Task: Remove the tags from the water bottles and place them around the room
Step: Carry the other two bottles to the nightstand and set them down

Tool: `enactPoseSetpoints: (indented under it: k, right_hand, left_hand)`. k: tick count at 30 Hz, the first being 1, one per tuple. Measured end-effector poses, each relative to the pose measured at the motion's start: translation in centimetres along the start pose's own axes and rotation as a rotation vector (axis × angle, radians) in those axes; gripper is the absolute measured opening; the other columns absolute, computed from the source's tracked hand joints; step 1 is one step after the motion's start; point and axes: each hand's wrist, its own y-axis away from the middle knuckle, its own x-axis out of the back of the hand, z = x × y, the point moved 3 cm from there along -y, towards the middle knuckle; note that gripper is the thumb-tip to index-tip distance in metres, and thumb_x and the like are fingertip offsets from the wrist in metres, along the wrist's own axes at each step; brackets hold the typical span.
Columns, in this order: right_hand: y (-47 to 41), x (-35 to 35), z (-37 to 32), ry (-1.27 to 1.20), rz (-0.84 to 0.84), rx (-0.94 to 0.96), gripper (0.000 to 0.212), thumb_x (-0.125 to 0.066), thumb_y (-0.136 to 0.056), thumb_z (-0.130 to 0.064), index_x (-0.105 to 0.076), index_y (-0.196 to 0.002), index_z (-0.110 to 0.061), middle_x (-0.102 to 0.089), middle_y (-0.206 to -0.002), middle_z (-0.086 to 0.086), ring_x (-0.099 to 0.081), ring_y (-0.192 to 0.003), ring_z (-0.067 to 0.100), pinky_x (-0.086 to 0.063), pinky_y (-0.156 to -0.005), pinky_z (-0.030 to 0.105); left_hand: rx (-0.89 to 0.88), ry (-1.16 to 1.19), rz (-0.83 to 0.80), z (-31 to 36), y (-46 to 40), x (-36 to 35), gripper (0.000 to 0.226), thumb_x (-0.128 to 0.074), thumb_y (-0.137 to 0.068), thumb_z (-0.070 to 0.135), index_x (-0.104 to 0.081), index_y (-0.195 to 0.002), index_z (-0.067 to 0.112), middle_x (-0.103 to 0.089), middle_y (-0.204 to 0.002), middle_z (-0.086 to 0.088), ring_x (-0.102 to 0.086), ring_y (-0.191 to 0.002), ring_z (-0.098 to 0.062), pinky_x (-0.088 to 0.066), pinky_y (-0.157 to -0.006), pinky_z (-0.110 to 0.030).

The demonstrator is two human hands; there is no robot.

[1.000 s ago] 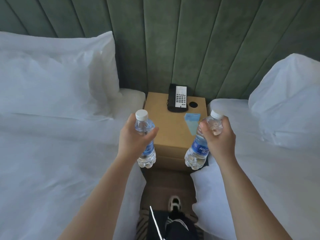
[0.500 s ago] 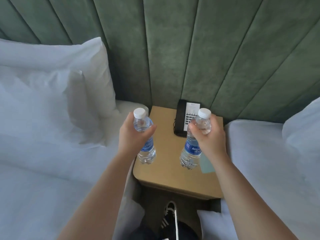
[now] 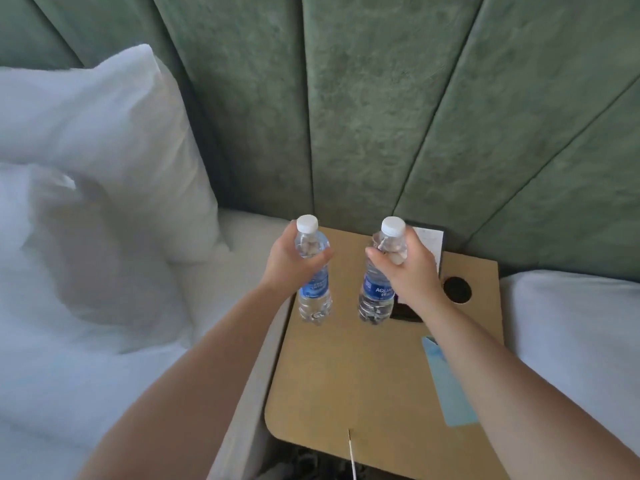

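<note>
Both bottles now hang above the surface (image 3: 346, 382). Our left hand (image 3: 294, 259) and right hand (image 3: 407, 268) each clasp 1 bottle's shoulder: light, thin-walled, crushable.

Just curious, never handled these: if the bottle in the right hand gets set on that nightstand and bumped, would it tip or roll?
The bottle in the right hand looks tall and narrow, so a bump could tip it. It looks full, so probably fairly heavy and steady. Its round body would likely roll across the flat nightstand once down.

Hotel bedroom: white pillows (image 3: 104, 140), padded headboard (image 3: 363, 116), nightstand (image 3: 346, 375)
</note>
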Motion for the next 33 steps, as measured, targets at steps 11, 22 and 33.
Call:
enactPoseSetpoints:
  k: [11, 22, 33]
  right_hand:
    - [-11.2, -5.7, 7.3, -0.078, 0.035, 0.03, 0.036, -0.074, -0.076, -0.035, -0.05, -0.103, -0.032, -0.062, -0.087, -0.022, -0.058, -0.082, -0.013, -0.039, -0.066, 0.001]
    - [-11.9, -5.4, 10.4, -0.055, -0.129, 0.023, 0.055, -0.077, -0.075, -0.032, -0.04, -0.115, -0.037, -0.057, -0.102, -0.021, -0.054, -0.088, -0.019, -0.038, -0.07, -0.002]
    - [-12.4, -3.3, 10.9, -0.057, -0.42, -0.028, 0.07, -0.07, -0.083, -0.028, -0.032, -0.135, -0.055, -0.05, -0.132, -0.026, -0.051, -0.121, 0.002, -0.04, -0.101, 0.029]
  left_hand:
    - [-0.077, 0.099, -0.02, -6.0, -12.7, -4.0, 0.034, -0.076, -0.078, 0.028, -0.053, -0.103, 0.028, -0.066, -0.095, 0.008, -0.065, -0.087, 0.002, -0.048, -0.065, -0.01]
    - [-0.212, -0.109, -0.025, -8.7, -12.7, -4.0, 0.075, -0.085, -0.065, 0.038, -0.038, -0.124, 0.037, -0.036, -0.118, 0.016, -0.036, -0.118, -0.009, -0.041, -0.098, -0.032]
    - [-0.012, 0.054, -0.069, -8.2, -11.9, -5.2, 0.047, -0.079, -0.073, 0.043, -0.055, -0.11, 0.027, -0.065, -0.102, 0.01, -0.063, -0.096, -0.009, -0.055, -0.082, -0.031]
